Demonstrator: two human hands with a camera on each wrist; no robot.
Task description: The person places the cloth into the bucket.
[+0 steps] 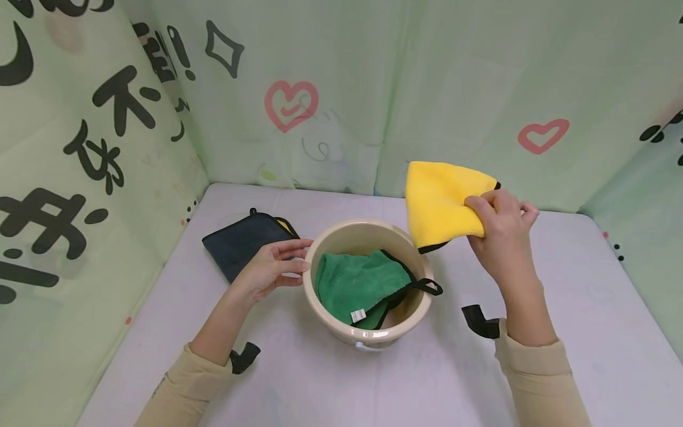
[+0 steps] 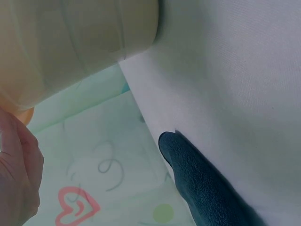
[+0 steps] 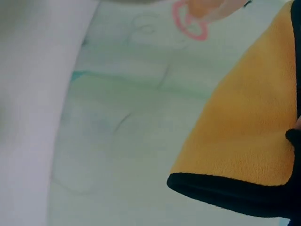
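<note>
A cream bucket (image 1: 313,296) stands on the table with a green cloth (image 1: 352,284) inside. The cloth has black edging and a white tag, and its black loop hangs over the rim. My left hand (image 1: 274,267) touches the bucket's left rim with fairly straight fingers; the left wrist view shows it beside the bucket (image 2: 89,42). Raised to the right of the bucket, a yellow cloth (image 1: 443,201) with black edging is pinched between the thumb and fingers of my right hand (image 1: 501,231). In the right wrist view the yellow cloth (image 3: 240,127) hangs while the hand is mostly hidden.
Left of the bucket lies a folded dark navy cloth (image 1: 245,240) with a loop and a bit of yellow showing at its edge. Printed green curtains (image 1: 341,89) enclose the back and sides of the pale table (image 1: 331,391).
</note>
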